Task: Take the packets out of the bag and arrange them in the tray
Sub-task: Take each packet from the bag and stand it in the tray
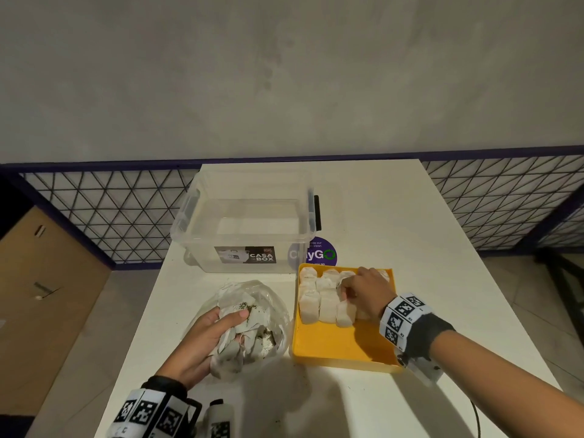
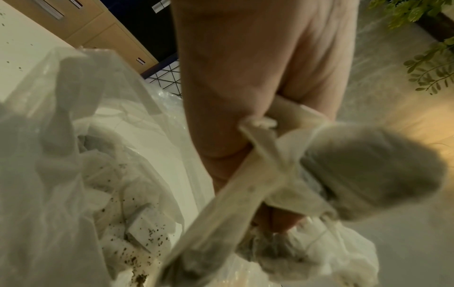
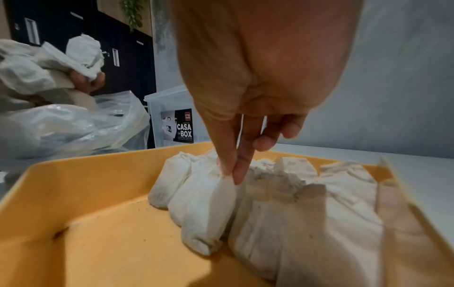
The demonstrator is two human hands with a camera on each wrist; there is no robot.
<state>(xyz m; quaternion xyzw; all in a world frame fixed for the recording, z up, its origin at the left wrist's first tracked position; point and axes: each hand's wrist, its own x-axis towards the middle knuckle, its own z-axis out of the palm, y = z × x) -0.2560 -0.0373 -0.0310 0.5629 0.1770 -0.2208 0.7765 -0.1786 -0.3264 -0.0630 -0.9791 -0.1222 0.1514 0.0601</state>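
Observation:
A yellow tray (image 1: 341, 346) sits on the white table and holds several white tea-bag packets (image 1: 327, 303) in rows at its far end. My right hand (image 1: 343, 287) is over these rows. In the right wrist view, its thumb and forefinger (image 3: 232, 172) pinch the top edge of one packet (image 3: 203, 209) standing in the tray (image 3: 98, 223). Left of the tray lies a clear plastic bag (image 1: 268, 298) with more packets inside. My left hand (image 1: 227, 333) grips a bunch of packets (image 2: 368, 170) above the bag (image 2: 61, 174), fingers curled round them.
An empty clear storage box (image 1: 246, 222) labelled Casa Box stands behind the bag and tray. A purple round sticker (image 1: 322, 252) lies beside it. Loose tea crumbs dot the table. A wire-mesh railing runs behind the table, and a tan cabinet (image 1: 41, 295) stands at the left.

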